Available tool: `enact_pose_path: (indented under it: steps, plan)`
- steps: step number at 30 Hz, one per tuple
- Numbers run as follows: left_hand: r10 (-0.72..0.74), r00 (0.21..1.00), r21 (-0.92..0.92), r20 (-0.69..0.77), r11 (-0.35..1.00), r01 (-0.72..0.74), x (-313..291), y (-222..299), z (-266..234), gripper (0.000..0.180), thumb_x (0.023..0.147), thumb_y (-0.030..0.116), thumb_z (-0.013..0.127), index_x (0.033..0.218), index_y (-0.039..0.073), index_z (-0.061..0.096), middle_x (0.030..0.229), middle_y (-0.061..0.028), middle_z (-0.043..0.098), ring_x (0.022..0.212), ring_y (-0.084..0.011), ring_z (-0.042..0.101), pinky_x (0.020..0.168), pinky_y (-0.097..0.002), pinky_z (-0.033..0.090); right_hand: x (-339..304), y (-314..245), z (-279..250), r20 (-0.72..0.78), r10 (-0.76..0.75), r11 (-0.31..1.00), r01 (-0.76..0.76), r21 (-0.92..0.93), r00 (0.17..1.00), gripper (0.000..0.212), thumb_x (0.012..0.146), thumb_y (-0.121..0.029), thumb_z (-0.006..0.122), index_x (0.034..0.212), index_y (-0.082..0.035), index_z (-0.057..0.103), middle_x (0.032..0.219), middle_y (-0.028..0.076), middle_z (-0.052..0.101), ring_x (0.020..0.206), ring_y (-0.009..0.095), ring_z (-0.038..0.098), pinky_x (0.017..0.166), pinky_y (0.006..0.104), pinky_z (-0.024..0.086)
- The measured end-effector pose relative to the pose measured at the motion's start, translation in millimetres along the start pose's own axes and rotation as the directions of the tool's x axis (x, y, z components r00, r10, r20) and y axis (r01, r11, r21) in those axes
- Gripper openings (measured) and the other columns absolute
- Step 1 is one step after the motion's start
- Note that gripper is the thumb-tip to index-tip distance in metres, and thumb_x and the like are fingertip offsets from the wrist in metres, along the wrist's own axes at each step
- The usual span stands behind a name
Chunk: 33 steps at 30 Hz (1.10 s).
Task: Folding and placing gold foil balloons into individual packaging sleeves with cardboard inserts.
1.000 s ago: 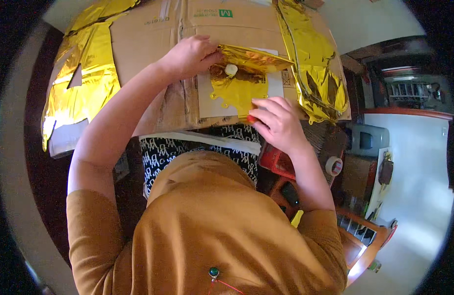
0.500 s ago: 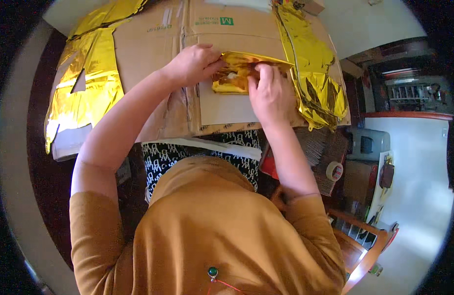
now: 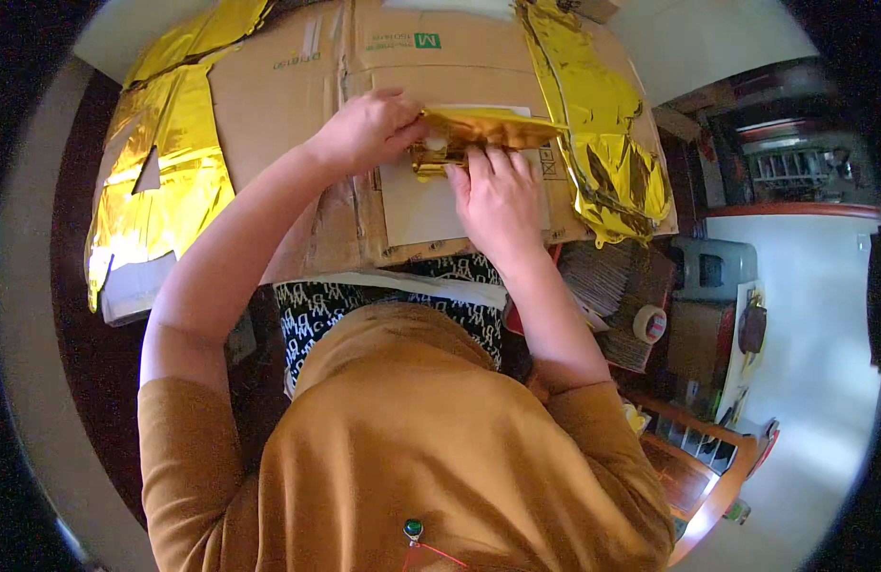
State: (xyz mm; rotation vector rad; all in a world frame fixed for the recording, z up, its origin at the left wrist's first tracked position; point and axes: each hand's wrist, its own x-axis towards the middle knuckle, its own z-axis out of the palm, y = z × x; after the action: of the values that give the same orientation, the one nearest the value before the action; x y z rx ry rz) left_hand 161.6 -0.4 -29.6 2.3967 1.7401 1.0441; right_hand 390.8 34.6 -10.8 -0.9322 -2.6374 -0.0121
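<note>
A narrow piece of shiny gold foil sheet (image 3: 502,129) is partly folded, with its upper part standing up above a white sheet of paper (image 3: 417,214). My left hand (image 3: 372,129) is closed on the foil's left end, pinching it between thumb and fingers. Against the lower fold lies my right hand (image 3: 500,205), its thumb apart and its fingers stretched toward the foil; the fingertips are partly hidden by it. Beneath everything is a flattened cardboard sheet (image 3: 269,114).
Larger gold foil pieces lie at the left (image 3: 188,133) and right (image 3: 603,114) of the cardboard. A roll of tape (image 3: 649,324) sits lower right, near a grey plastic stool (image 3: 717,270) and a wooden chair (image 3: 684,472). Patterned black-and-white cloth (image 3: 393,286) is below the cardboard's near edge.
My right hand has slid left and slightly toward me along the foil. The foil's upper part now folds lower over its inside. My left hand keeps its hold at the left end.
</note>
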Motion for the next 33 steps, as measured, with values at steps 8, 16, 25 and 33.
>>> enact_pose_path:
  steps: [8, 16, 25, 33]
  plan:
    - [0.192, 0.980, 0.077, 0.042, 0.978, -0.195, -13.0, 11.0, -2.4, 0.022, 0.080, 0.008, 0.069, 0.102, 0.005, 0.067, 0.100, -0.0089, 0.071, 0.097, -0.0279, 0.068, 0.105, -0.0476, 0.046, -34.2, -3.2, -5.0, -0.225, 0.001, 0.967, 0.057, 0.250, 0.974, 0.028, 0.092, -0.016, 0.060, 0.110, 0.004, 0.064, 0.114, 0.022, 0.064, 0.095, 0.041, 0.064, 0.087, 0.0473, 0.052]
    - [0.225, 0.955, 0.156, 0.191, 0.954, -0.256, -16.5, 13.7, -1.0, 0.034, 0.081, 0.010, 0.068, 0.115, 0.004, 0.067, 0.121, -0.0080, 0.068, 0.120, -0.0260, 0.061, 0.113, -0.0524, 0.038, -46.1, 28.6, -56.9, -0.361, -0.045, 0.829, 0.237, 0.507, 0.931, 0.010, 0.084, -0.006, 0.066, 0.092, -0.002, 0.069, 0.091, 0.013, 0.071, 0.082, 0.030, 0.070, 0.076, 0.0376, 0.056]
    - [0.130, 0.975, -0.097, 0.182, 0.989, -0.114, -14.2, 21.6, -26.6, 0.044, 0.086, 0.025, 0.058, 0.123, 0.001, 0.063, 0.128, -0.0195, 0.061, 0.127, -0.0370, 0.053, 0.115, -0.0548, 0.032, 23.3, 66.2, 21.9, 0.147, -0.181, 0.975, 0.159, 0.153, 0.973, 0.065, 0.100, -0.043, 0.051, 0.148, -0.001, 0.038, 0.157, 0.022, 0.032, 0.147, 0.038, 0.027, 0.121, 0.0523, 0.015]
    - [-0.237, 0.963, 0.379, 0.129, 0.909, 0.173, -6.4, 84.7, 28.1, 0.093, 0.096, 0.068, 0.037, 0.146, -0.011, 0.035, 0.154, -0.0312, 0.031, 0.148, -0.0425, 0.024, 0.120, -0.0524, 0.018, 10.6, 55.5, 22.5, 0.192, -0.171, 0.980, 0.148, 0.130, 0.966, 0.071, 0.101, -0.044, 0.047, 0.153, 0.001, 0.028, 0.161, 0.022, 0.024, 0.150, 0.036, 0.019, 0.121, 0.0567, 0.010]
